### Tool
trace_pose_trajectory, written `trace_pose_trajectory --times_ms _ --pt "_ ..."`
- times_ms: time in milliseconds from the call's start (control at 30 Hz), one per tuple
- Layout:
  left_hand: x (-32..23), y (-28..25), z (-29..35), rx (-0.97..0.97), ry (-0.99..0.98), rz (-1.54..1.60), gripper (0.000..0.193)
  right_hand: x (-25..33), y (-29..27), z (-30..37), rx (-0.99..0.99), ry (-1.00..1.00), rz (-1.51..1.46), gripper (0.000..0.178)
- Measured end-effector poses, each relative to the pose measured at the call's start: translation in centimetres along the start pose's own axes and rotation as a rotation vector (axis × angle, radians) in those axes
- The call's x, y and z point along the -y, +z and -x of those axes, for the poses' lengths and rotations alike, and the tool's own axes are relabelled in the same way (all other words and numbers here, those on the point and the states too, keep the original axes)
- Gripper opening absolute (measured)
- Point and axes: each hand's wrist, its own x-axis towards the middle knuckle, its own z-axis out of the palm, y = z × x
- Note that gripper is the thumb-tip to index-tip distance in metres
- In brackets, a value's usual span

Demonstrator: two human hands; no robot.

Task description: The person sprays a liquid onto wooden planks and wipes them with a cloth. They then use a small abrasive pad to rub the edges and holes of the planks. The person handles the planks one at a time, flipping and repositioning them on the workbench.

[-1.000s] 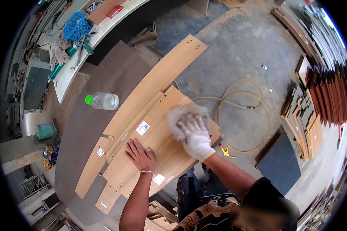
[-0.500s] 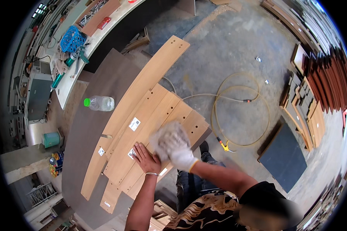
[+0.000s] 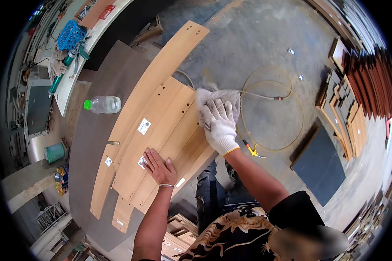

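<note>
My bare left hand (image 3: 162, 172) lies flat on a set of light wooden boards (image 3: 151, 138), fingers stretched out, its tips beside a small white label (image 3: 142, 162). In a white knit work glove, my right hand (image 3: 220, 126) presses a greyish fluffy cloth (image 3: 231, 97) over the far right end of the boards. The cloth covers that end and part of its row of dark holes. Alongside the set runs a longer curved wooden board (image 3: 160, 69), also with holes at its far end. All of them rest on a dark brown tabletop (image 3: 101, 82).
A clear plastic bottle with a green cap (image 3: 106, 105) lies left of the boards. A workbench (image 3: 85, 56) at the upper left holds a blue basket (image 3: 71, 35). On the floor to the right are a coiled air hose (image 3: 301, 114), a dark panel (image 3: 320, 163) and stacked boards (image 3: 370, 85).
My right hand has moved the cloth away from my left hand, up and right to the boards' far end. The left hand stays flat on the boards. The view has shifted slightly.
</note>
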Motion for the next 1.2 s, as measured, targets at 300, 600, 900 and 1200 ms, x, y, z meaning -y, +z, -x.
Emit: trace_pose_trajectory --times_ms 300,600,900,1200 --pt "0.0 0.4 0.0 -0.025 0.029 -0.009 0.078 0.6 0.7 0.7 -0.182 0.193 -0.069 0.059" --pt "0.5 0.4 0.2 -0.032 0.024 -0.032 0.078 -1.6 0.2 1.9 0.024 0.113 -0.132 0.066" --pt "1.3 0.2 0.3 -0.053 0.007 -0.003 0.081 -0.1 -0.1 0.5 0.259 0.01 0.059 0.062" --pt "0.4 -0.6 0.1 0.023 -0.049 0.086 0.084 0.6 0.3 4.9 0.435 -0.148 0.092 0.068"
